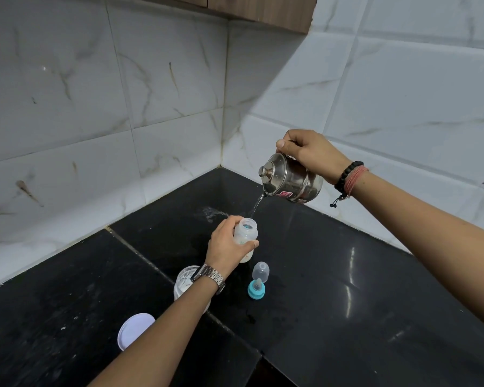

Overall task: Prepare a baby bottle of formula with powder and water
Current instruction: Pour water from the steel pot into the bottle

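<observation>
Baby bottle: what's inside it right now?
Baby bottle: water stream from the steel kettle enters its open mouth; blue shows inside. Left hand hides the fill level.

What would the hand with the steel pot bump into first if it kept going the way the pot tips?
Probably the open baby bottle, gripped by the left hand. The right hand tilts the steel pot down-left toward it; depth is unclear.

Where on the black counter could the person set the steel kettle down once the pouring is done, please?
Bare counter lies to the right, between the blue teat ring and the right-hand tiled wall, under the right hand with the kettle. It is crowded around the left hand: bottle, clear cap, powder jar, white lid.
</observation>
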